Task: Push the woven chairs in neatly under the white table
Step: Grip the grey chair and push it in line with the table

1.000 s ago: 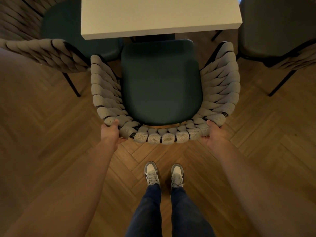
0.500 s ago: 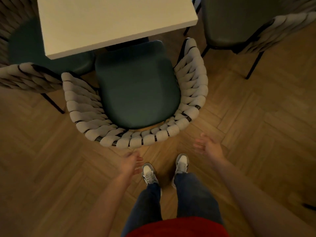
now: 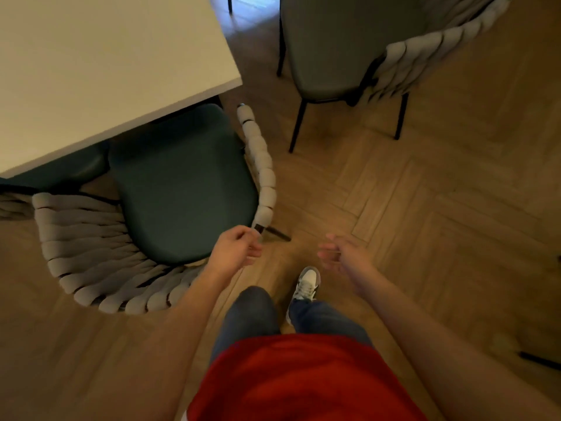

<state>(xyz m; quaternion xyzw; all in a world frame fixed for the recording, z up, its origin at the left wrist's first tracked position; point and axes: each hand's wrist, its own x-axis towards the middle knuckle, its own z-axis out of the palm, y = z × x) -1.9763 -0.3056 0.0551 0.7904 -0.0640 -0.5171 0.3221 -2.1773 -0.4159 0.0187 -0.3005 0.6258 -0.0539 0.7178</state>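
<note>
- Woven chair [image 3: 91, 256], lower left of frame: front of its green seat is tucked under the edge of the white worktop [image 3: 106, 56]; most of the seat and the whole woven back are out in view. Looks about as far in as it goes, sits a bit angled to the worktop edge.
- Second woven chair [image 3: 349, 50], upper right of frame: stands clear of the worktop corner on the wood floor [image 3: 425, 208], seat fully exposed, black legs visible. Not pushed in yet; likely the next one.
- Third chair [image 3: 12, 205], far left edge: only a strip of woven back shows, cannot tell how far in it is.
- Left hand [image 3: 235, 247], centre frame: fingers loosely curled, holding nothing, just beside the near chair's back end, not gripping it.
- Right hand [image 3: 337, 253]: open, fingers spread, empty, over bare floor, well apart from both chairs.
- Judgement: one chair done, at least one left.
</note>
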